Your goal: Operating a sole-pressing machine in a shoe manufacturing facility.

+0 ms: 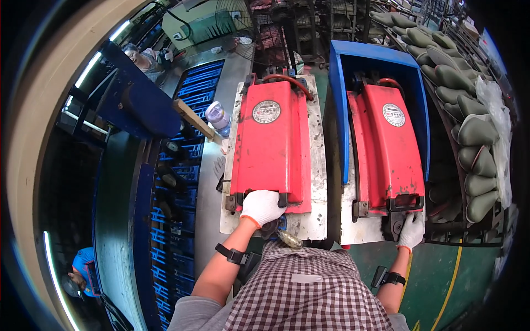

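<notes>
One scuffed white board [316,171] bears a red box-shaped machine [264,154], a second white board [361,230] its red twin [396,160]. A clear plastic bottle [217,117] stands on the grey metal bench [207,182].

My head feed displays the gloved left hand [263,207] gripping the front handle [283,199] of the left red cover [270,149]. I locate the gloved right hand [411,233] below the black handle [406,203] of the right red cover [395,151], partly inside a blue housing [378,53]. Grey-green shoe-shaped pieces [477,131] line the right side.
</notes>
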`<state>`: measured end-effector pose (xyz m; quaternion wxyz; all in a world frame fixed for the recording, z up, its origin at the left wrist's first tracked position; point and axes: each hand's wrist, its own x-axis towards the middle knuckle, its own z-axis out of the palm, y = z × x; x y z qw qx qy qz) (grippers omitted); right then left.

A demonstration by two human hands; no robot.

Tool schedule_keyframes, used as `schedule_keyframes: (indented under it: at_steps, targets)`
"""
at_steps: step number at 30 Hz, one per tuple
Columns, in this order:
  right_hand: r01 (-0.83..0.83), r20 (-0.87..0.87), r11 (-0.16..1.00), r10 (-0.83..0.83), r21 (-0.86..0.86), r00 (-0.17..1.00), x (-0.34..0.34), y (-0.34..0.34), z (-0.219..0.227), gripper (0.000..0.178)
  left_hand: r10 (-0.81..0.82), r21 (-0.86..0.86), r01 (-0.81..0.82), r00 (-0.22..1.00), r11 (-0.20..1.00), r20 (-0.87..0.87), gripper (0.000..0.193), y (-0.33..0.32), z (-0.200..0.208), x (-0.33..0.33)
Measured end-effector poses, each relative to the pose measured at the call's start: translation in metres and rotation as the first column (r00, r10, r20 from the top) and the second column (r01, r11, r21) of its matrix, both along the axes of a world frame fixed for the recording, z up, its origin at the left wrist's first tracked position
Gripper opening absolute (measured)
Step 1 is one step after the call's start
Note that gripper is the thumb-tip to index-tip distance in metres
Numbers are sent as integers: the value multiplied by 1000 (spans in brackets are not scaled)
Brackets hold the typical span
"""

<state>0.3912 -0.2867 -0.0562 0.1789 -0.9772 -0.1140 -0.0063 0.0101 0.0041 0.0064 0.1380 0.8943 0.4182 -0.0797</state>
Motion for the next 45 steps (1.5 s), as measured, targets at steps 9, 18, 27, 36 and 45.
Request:
schedule_keyframes:
  at_steps: [9, 18, 27, 36, 45]
  targets:
    - [-45, 102, 998, 40, 47, 994, 4, -5, -10, 29, 12, -2, -12, 999, 1000, -32, 39, -1, 9, 5]
    - [-54, 109, 998, 49, 44, 993, 6, -7, -16, 30, 23, -7, -23, 999, 1000, -35, 39, -2, 8, 4]
    - [-7, 104, 1000, 5, 19, 995, -3, 4, 0, 28, 22, -18, -23, 998, 1000, -66, 39, 0, 12, 5]
    - [3, 47, 999, -5, 48, 999, -6, 5, 7, 26, 10, 2, -10, 1000, 1000, -17, 47, -1, 3, 2]
    - [-16, 46, 999, 15, 30, 999, -5, 4, 5, 27, 9, 10, -9, 1000, 1000, -7, 46, 0, 3, 1]
